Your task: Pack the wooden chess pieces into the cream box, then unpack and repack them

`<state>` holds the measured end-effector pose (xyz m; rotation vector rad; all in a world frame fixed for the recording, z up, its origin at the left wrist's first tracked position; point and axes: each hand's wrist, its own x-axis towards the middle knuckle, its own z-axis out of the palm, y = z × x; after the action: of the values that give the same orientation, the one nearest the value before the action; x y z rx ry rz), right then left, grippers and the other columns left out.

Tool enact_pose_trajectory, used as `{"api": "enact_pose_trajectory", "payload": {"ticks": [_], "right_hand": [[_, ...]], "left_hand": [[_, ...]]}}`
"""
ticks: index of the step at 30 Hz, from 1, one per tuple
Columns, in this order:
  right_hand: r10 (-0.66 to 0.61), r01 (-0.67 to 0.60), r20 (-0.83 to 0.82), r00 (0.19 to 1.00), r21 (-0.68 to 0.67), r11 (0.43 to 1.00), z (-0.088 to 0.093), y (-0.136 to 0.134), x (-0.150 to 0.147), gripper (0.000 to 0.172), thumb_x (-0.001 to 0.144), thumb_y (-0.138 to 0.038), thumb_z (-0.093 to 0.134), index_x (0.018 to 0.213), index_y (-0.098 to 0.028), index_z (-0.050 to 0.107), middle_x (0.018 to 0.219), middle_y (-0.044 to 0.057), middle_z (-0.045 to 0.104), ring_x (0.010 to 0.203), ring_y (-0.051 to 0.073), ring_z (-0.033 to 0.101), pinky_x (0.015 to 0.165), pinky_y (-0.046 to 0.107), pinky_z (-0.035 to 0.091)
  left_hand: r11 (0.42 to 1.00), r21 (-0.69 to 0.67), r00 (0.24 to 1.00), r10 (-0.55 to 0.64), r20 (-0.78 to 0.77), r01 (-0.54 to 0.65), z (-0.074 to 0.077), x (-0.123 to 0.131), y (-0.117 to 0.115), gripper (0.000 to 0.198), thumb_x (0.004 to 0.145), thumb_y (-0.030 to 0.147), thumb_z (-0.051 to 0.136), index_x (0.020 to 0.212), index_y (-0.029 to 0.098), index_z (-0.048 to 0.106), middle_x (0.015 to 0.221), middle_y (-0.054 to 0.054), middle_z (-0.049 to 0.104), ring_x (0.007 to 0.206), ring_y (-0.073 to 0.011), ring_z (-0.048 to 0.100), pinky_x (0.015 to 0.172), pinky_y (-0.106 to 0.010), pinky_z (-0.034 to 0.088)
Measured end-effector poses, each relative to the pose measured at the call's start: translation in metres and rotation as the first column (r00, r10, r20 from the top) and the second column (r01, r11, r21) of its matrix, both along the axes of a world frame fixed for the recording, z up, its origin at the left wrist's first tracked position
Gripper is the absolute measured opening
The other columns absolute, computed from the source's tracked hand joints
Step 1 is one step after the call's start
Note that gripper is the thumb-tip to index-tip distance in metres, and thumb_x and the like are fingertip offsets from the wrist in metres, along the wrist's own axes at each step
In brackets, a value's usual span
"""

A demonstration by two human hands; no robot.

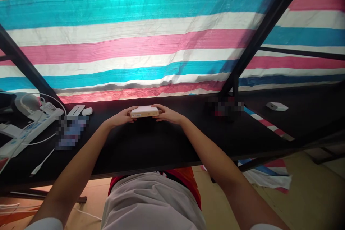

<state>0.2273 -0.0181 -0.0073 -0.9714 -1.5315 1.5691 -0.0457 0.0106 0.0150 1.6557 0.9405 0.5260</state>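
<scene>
A small white box [145, 110] with a tan, printed side facing me is held between both hands above the black table [159, 151]. My left hand [122, 117] grips its left end, thumb on top and fingers below. The right end is in my right hand [170, 115], whose fingers curl around it in the same way. The print on the side is too small to read.
On the left are a white power strip [35, 129] with looped cables, a white cable plug [36, 170] and a small rounded white case [87, 111]. To the right lies a white charger [277, 106]. Black frame bars [258, 39] stand before a striped tarp [134, 39].
</scene>
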Motion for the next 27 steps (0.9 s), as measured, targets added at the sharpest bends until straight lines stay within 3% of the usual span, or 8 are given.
{"api": "enact_pose_trajectory", "payload": {"ticks": [3, 5, 8, 13, 21, 27], "right_hand": [[0.069, -0.081, -0.131, 0.989, -0.09, 0.993, 0.006, -0.004, 0.002, 0.054, 0.071, -0.024, 0.067, 0.122, -0.03, 0.049, 0.109, 0.003, 0.059, 0.099, 0.018, 0.062, 0.082, 0.031, 0.053], [0.096, -0.115, -0.172, 0.98, -0.106, 0.988, 0.007, -0.004, 0.001, 0.045, 0.074, -0.028, 0.064, 0.117, -0.029, 0.05, 0.106, 0.003, 0.059, 0.094, 0.017, 0.062, 0.079, 0.031, 0.054], [0.039, -0.044, -0.11, 0.993, -0.048, 0.998, 0.003, -0.003, -0.005, 0.03, 0.077, -0.035, 0.063, 0.103, -0.025, 0.052, 0.09, 0.0, 0.056, 0.082, 0.014, 0.06, 0.071, 0.029, 0.055], [-0.08, 0.069, 0.099, 0.992, 0.112, 0.991, -0.009, 0.005, -0.013, 0.03, 0.075, -0.035, 0.066, 0.094, -0.024, 0.047, 0.079, -0.003, 0.051, 0.073, 0.012, 0.055, 0.062, 0.025, 0.053], [-0.158, 0.086, 0.273, 0.949, 0.259, 0.962, -0.018, 0.011, -0.009, 0.028, 0.078, -0.04, 0.06, 0.098, -0.025, 0.049, 0.074, -0.004, 0.049, 0.067, 0.012, 0.052, 0.06, 0.025, 0.052], [-0.166, 0.087, 0.311, 0.936, 0.253, 0.964, -0.014, 0.008, -0.01, 0.025, 0.079, -0.039, 0.059, 0.097, -0.025, 0.048, 0.073, -0.005, 0.048, 0.065, 0.011, 0.051, 0.062, 0.026, 0.052]], "left_hand": [[0.984, -0.179, 0.994, 0.03, 0.101, -0.011, 0.003, -0.005, 0.002, 0.081, 0.064, 0.013, 0.062, 0.14, 0.023, 0.038, 0.129, -0.011, 0.054, 0.099, -0.0236, 0.062, 0.089, -0.04, 0.05], [0.976, -0.213, 0.983, 0.086, 0.162, -0.05, 0.006, -0.005, 0.003, 0.07, 0.069, 0.018, 0.062, 0.137, 0.02, 0.044, 0.126, -0.012, 0.056, 0.102, -0.0243, 0.061, 0.09, -0.038, 0.05], [0.982, -0.137, 0.973, 0.152, 0.173, -0.129, 0.005, -0.002, 0.004, 0.056, 0.078, 0.035, 0.06, 0.129, 0.015, 0.053, 0.119, -0.014, 0.06, 0.104, -0.0252, 0.06, 0.088, -0.037, 0.05], [0.988, 0.107, 0.994, 0.107, 0.027, -0.11, -0.007, 0.008, 0.004, 0.066, 0.071, 0.048, 0.068, 0.126, 0.015, 0.054, 0.109, -0.011, 0.063, 0.102, -0.0264, 0.057, 0.087, -0.041, 0.049], [0.987, 0.131, 0.995, 0.098, -0.02, -0.094, -0.019, 0.012, 0.008, 0.086, 0.075, 0.042, 0.064, 0.145, 0.019, 0.021, 0.086, -0.004, 0.058, 0.081, -0.0207, 0.06, 0.074, -0.038, 0.052], [0.988, 0.123, 0.995, 0.095, -0.034, -0.09, -0.022, 0.011, 0.011, 0.077, 0.077, 0.039, 0.062, 0.142, 0.017, 0.029, 0.083, -0.003, 0.057, 0.078, -0.0196, 0.059, 0.072, -0.036, 0.052]]}}
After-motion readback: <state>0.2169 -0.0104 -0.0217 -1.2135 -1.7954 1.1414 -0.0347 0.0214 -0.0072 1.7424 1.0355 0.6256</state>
